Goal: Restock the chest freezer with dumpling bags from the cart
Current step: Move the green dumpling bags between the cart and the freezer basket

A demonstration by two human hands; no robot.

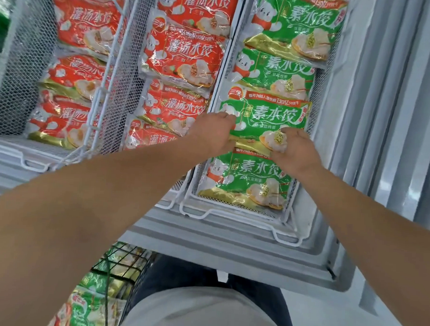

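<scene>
Both of my hands hold one green dumpling bag (268, 113) lying in the right-hand wire basket (231, 213) of the chest freezer. My left hand (214, 133) grips its lower left edge, and my right hand (294, 151) grips its lower right corner. The bag overlaps another green bag (245, 181) nearer to me, with two more green bags (296, 26) beyond it. At the bottom left, the dark wire cart (121, 259) holds further green bags (87, 307).
Red dumpling bags (184, 53) fill the middle and left wire baskets, which are split by white mesh dividers (109, 67). The freezer's grey rim (217, 249) runs in front of my body. Its sliding lid rails (373, 120) rise on the right.
</scene>
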